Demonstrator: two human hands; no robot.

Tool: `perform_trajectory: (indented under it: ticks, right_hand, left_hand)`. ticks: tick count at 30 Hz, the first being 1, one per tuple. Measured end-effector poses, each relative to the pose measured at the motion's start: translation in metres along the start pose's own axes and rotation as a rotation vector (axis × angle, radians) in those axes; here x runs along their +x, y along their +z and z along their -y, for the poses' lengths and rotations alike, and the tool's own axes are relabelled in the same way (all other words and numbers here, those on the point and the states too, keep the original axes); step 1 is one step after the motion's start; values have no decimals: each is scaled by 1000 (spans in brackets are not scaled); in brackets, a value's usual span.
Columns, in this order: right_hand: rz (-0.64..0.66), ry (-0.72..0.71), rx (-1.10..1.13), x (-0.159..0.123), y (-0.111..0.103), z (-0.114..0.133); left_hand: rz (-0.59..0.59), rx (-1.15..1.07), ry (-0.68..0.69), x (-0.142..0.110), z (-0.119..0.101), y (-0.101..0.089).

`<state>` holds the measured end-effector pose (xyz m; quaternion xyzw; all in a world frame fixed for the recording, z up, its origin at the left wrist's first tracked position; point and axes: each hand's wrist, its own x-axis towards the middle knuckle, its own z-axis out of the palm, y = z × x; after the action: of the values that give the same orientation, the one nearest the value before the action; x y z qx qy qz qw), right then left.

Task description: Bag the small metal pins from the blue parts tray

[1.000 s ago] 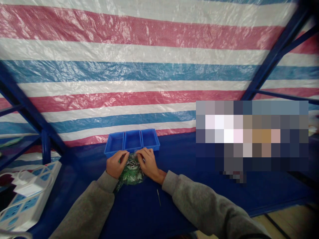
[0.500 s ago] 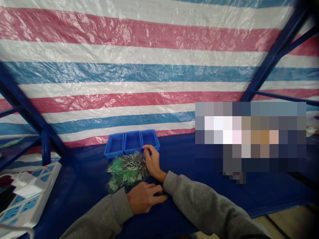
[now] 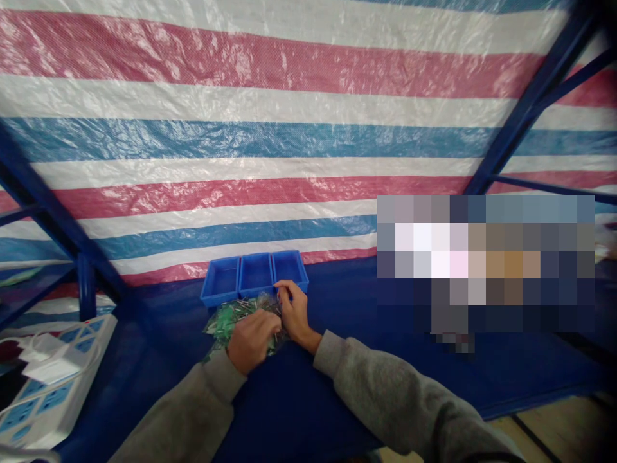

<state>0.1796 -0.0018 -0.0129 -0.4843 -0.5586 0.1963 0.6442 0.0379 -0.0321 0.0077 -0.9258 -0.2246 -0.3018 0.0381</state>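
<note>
A clear plastic bag (image 3: 241, 307) of small metal pins or screws lies on the blue table, on top of green-tinted plastic bags (image 3: 219, 325). My left hand (image 3: 253, 337) is over this pile with its fingers curled together; what they pinch, if anything, is hidden. At the bag's right side, my right hand (image 3: 295, 310) has thumb and forefinger closed on the bag's edge. Three small blue bins (image 3: 240, 278) stand side by side just behind the pile, and the right fingertips are close to the front of the right one.
A white power strip (image 3: 81, 379) with plugs and cables lies at the left. Blue metal frame bars (image 3: 87, 283) rise on both sides. A striped plastic sheet (image 3: 270, 141) hangs behind the table (image 3: 347, 302). A pixelated patch covers the right side.
My left hand has moved up and to the left, from the table in front of the pile onto the bag of metal pieces. My right hand has stayed in place.
</note>
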Motion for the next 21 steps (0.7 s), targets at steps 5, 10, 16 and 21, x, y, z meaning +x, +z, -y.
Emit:
perform_trajectory:
  ticks: [5,10,16,21]
  right_hand:
    - [78,-106,-45,-4,-2,7]
    - [269,-251,-142,-6,-1,10]
    - [372,-351,-178,-8,1,7]
    - [365,-323,-187,-8,1,7]
  left_hand:
    - [-227,74,-359,-3,43,-14]
    - [-305,-81,-500,-8,48,-12]
    - [-349,-157,-520,-6,41,-13]
    - [-332,-168,-519,-6,42,-13]
